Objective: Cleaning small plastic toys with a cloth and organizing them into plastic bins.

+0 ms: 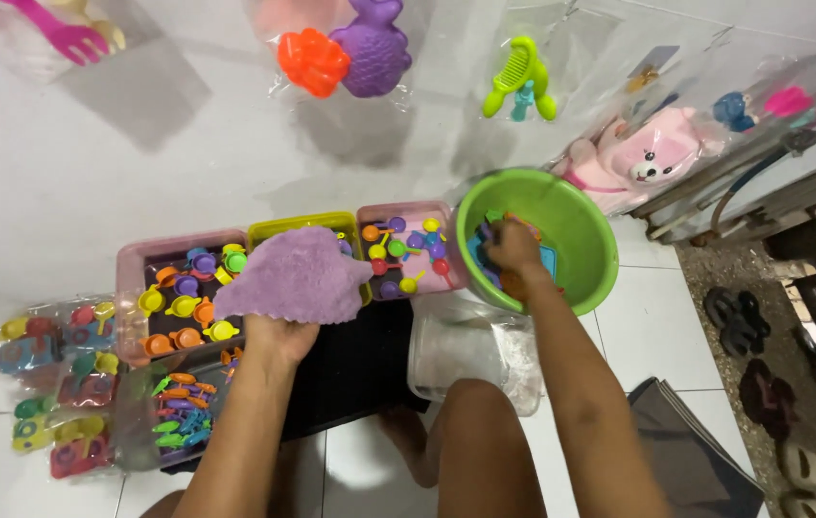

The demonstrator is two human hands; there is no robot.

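My left hand (279, 338) grips a fluffy purple cloth (295, 276) and holds it over the pink and yellow trays of small toys. My right hand (513, 247) reaches down into a green plastic basin (576, 216), its fingers closed among small coloured toy pieces there; what exactly it holds is hidden. The basin stands on the tiled floor just right of a pink tray (406, 251) filled with tiny coloured pans.
A pink tray (130, 278) at left holds several orange, yellow and purple toy pans; a clear tray (183, 408) holds toy utensils. Bagged toys (53, 379) lie at far left. A clear container (470, 355) sits by my knee. Toy packs hang above; sandals (739, 321) lie right.
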